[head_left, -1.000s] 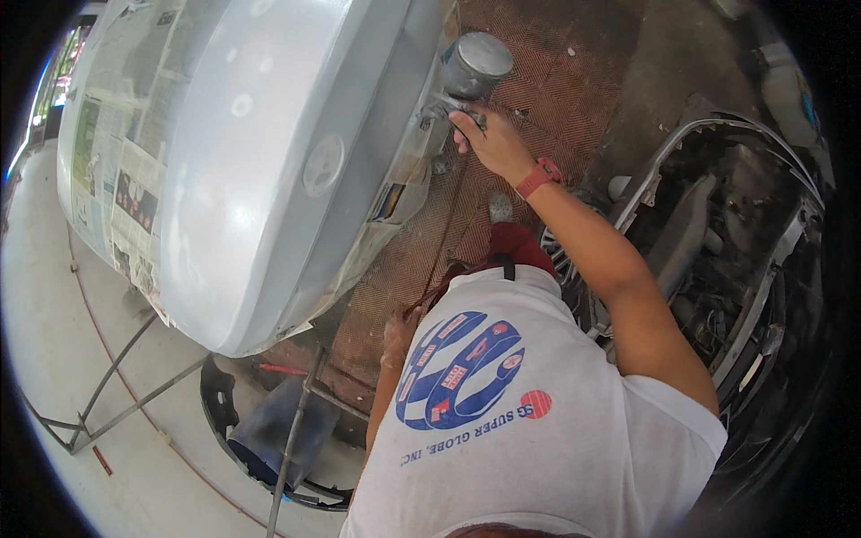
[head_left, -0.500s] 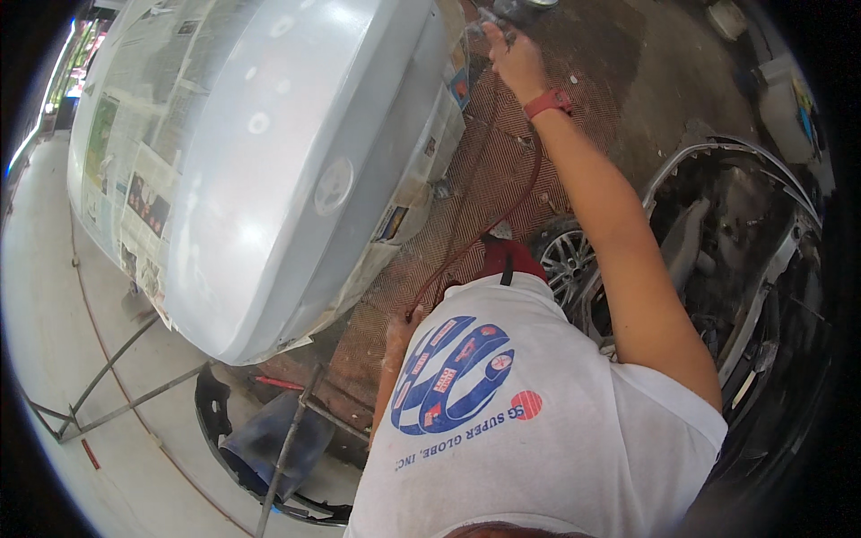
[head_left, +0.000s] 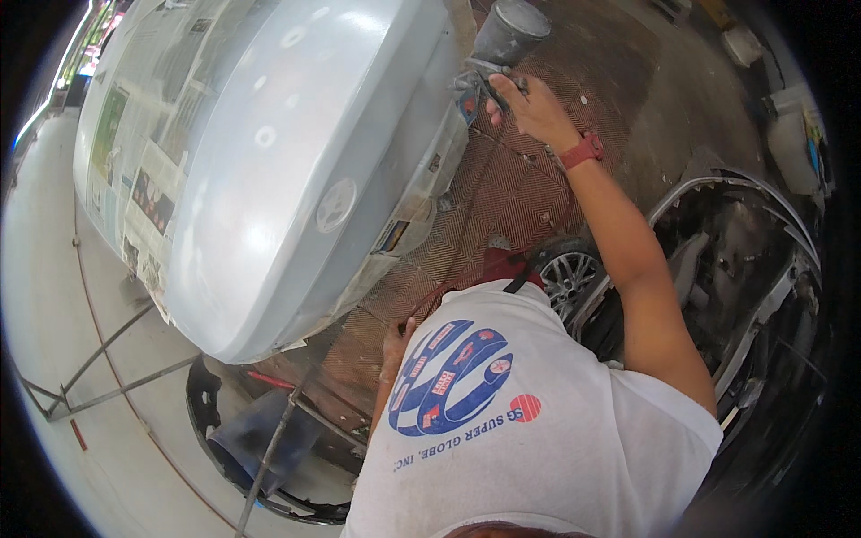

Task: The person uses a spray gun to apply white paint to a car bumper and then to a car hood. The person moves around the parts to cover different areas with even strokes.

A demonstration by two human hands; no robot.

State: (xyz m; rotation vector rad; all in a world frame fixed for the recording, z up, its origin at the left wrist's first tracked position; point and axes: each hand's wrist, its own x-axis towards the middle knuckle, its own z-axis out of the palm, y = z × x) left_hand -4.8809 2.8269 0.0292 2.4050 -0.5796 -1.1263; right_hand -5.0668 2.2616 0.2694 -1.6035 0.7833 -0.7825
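My right hand (head_left: pixel 534 112), with a red watch strap at the wrist, is closed round the grip of a spray gun (head_left: pixel 489 76). A grey cup (head_left: pixel 513 34) sits tilted on top of the gun. The gun's front is close to the upper right edge of a shiny light-grey car panel (head_left: pixel 269 197), where a round recess shows. Masking newspaper (head_left: pixel 148 202) borders the panel. Low beside my shirt, my left hand (head_left: pixel 396 342) has its fingers curled round a red air hose (head_left: pixel 430 298), of which only a little shows.
Metal stand bars (head_left: pixel 278 439) cross the lower left, over a dark curved car part (head_left: pixel 202 403). A wheel (head_left: pixel 567 273) and a stripped dark car body part (head_left: pixel 735 260) lie to my right. Reddish patterned matting (head_left: pixel 484 197) covers the floor ahead.
My right hand has moved slightly down and right, and the spray gun's cup has come fully into view. The hose's long curve across the matting no longer shows. My left hand has shifted slightly.
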